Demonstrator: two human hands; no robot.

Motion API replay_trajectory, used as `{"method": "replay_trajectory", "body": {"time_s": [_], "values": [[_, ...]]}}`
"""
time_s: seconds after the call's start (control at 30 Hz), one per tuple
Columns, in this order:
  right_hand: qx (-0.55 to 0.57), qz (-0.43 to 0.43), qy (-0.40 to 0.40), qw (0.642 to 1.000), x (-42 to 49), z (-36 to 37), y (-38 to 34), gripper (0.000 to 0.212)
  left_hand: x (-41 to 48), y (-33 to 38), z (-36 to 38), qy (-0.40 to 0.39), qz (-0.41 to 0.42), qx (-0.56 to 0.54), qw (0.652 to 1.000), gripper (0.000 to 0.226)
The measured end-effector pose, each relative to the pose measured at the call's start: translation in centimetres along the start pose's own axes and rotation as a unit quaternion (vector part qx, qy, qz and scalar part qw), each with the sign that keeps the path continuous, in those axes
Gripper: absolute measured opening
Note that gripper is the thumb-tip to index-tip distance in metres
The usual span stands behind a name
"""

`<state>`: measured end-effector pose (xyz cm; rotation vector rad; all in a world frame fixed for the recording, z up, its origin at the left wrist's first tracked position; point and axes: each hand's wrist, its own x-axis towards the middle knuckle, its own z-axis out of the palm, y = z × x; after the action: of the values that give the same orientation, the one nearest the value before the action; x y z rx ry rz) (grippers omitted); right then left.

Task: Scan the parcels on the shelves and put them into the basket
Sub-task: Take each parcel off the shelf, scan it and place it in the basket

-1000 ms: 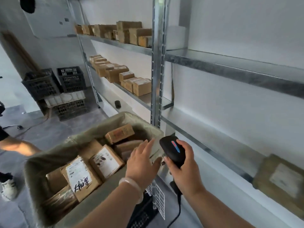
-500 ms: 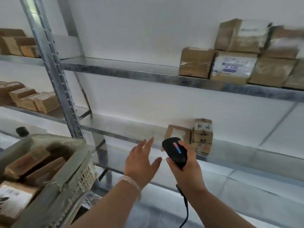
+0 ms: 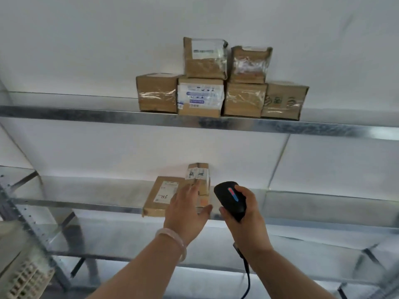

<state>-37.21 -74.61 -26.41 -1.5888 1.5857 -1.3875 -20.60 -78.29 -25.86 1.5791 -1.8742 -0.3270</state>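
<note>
Left hand [image 3: 185, 212], fingers straight, hovers by the upright box [image 3: 201, 175] at its 12 o'clock; a nudge could tip it off the shelf [image 3: 86, 205]. Right hand [image 3: 246, 221] grips the scanner [image 3: 230, 199].

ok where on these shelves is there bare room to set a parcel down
Top shelf: bare left of the parcel stack, and a shorter stretch right of it. Middle shelf: bare left of the flat parcel and right of the scanner. Crowded between, where the left hand reaches the small boxes.
</note>
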Motion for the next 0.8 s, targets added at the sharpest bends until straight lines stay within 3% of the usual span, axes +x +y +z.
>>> {"method": "replay_trajectory", "body": {"time_s": [0.4, 0.8], "values": [[-0.033, 0.007, -0.079, 0.996, 6.8, -3.7, 6.8, 0.059, 3.5, 2.5, 7.4, 0.000, -0.106, -0.008, 0.994, 0.070], [-0.020, 0.062, -0.097, 0.993, 13.1, 4.5, 8.4, 0.062, 10.3, -5.6, 7.8, -0.023, -0.158, -0.031, 0.987, 0.067]]}}
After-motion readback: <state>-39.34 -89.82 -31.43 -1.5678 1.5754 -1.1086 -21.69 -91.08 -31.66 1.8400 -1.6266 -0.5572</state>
